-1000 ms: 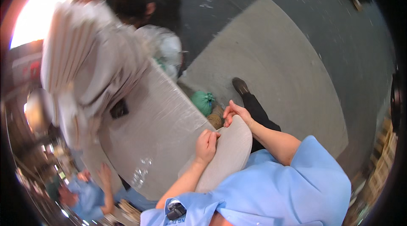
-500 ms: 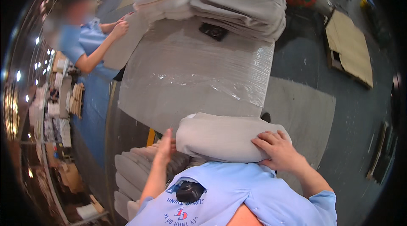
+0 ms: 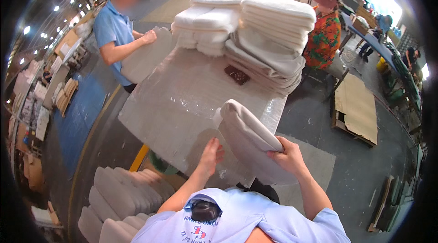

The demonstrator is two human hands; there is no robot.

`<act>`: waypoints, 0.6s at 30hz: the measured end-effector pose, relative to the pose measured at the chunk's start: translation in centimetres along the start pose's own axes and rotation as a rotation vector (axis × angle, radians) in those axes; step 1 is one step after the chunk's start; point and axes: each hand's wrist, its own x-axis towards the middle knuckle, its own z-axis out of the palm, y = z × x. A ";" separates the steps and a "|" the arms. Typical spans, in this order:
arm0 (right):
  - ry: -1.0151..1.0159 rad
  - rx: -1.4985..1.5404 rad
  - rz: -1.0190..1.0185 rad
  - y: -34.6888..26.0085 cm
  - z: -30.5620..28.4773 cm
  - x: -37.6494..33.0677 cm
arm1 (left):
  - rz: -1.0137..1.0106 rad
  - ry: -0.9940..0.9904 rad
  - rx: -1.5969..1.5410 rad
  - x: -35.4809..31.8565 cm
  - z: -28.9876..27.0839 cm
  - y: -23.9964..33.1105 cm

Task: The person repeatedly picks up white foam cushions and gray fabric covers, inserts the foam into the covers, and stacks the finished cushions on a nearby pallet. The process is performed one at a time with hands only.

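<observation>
My right hand (image 3: 288,155) grips the right edge of a light grey fabric-covered cushion (image 3: 251,145), which is tilted up in front of my body above the near edge of the table. To its left, my left hand (image 3: 211,156) is open, fingers stretched out and apart from the cushion. Both hands are near the front of a work table (image 3: 169,101) covered in shiny clear film. A small dark brown, patterned flat object (image 3: 237,74) lies farther back on the film, beside the folded stacks.
Folded white padding (image 3: 278,17) and grey fabric (image 3: 269,62) are piled at the table's far end. Grey cushions (image 3: 123,193) are stacked at lower left. A co-worker (image 3: 109,37) at left holds a grey piece (image 3: 146,58). A cardboard-topped pallet (image 3: 358,106) lies at right.
The cushion has gone from lying level against my body to tilted up, farther forward. My left hand has moved right and forward. The view has lifted, showing more of the room.
</observation>
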 end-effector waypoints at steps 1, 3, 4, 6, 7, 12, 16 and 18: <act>0.054 0.082 0.016 0.5 -0.4 -0.2 | -0.084 -0.039 0.000 0.7 1.6 -0.5; 0.149 0.239 0.016 0.7 -0.8 -0.8 | -0.069 -0.124 0.005 2.7 4.8 -0.2; 0.192 0.315 0.009 0.7 -0.2 -0.8 | -0.066 -0.164 0.012 3.9 6.2 -0.1; 0.208 0.432 -0.062 -0.6 2.3 -0.6 | 0.206 -0.202 -0.138 6.5 7.4 2.5; 0.185 0.470 -0.119 -1.6 4.3 -0.3 | 0.347 -0.211 -0.211 7.6 7.1 4.2; 0.003 0.930 -0.004 -0.6 4.8 1.1 | 0.215 -0.436 -0.143 10.2 9.2 10.0; 0.324 1.010 0.227 3.8 3.9 3.3 | 0.036 -0.418 0.005 10.4 9.7 8.8; 0.396 1.101 0.291 6.0 4.5 2.8 | -0.055 -0.352 0.101 9.7 8.8 6.3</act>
